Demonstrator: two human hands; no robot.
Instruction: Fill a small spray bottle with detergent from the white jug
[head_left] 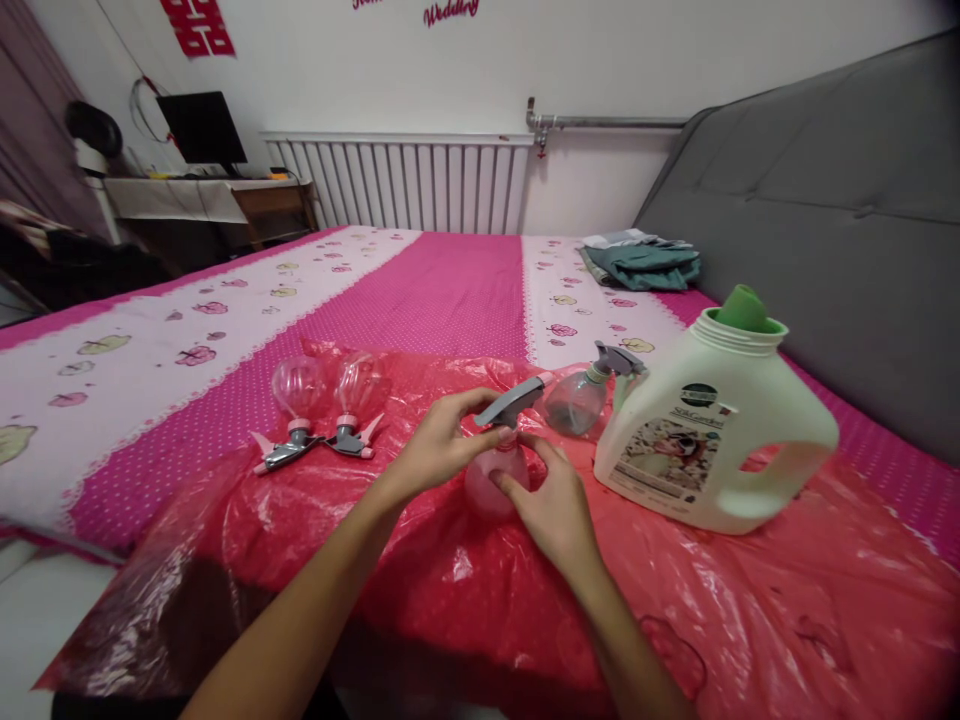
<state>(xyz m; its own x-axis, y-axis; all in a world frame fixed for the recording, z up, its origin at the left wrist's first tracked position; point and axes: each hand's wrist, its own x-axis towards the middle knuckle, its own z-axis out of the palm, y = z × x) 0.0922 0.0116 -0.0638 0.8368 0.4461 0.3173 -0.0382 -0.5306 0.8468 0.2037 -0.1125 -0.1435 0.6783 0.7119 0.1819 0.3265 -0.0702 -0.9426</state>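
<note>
My left hand [442, 445] pinches the grey trigger head [512, 402] of a small pink spray bottle [491, 482], while my right hand [551, 505] wraps its body. It stands on the red plastic sheet [750, 600], just left of the white detergent jug [705, 435]; two more spray bottles [322, 405] lie further left.

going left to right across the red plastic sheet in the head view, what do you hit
two clear spray bottles lying on their sides → left hand on the grey trigger head → right hand on the pink spray bottle → green-tinted spray bottle → white detergent jug
</note>
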